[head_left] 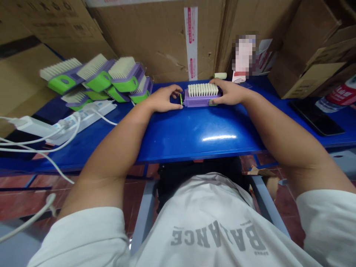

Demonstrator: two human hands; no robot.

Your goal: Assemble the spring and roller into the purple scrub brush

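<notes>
Right now, you have a purple brush (198, 100) on the blue counter (194, 128), its pale bristles facing up and its long side towards you. Your right hand (219, 91) grips the brush's right end, thumb along the near side and fingers round the back, with a bit of green showing by the thumb. Your left hand (181, 99) is at the brush's left end, fingers curved, pinching a thin green piece (181, 99) between thumb and fingertips; that piece stands edge-on just beside the brush, and you can't tell whether the two touch.

Well to the left of the brush is a pile of green-and-purple brushes (123, 79), most with bristles upward. Left of the brush and nearer you lies a white power strip (96, 110) with cables plugged in. Behind the brush stands a big carton (158, 40) with a printed tape strip. Well to the brush's right, a dark phone (317, 116) lies flat beside a red-labelled bottle (340, 94).
</notes>
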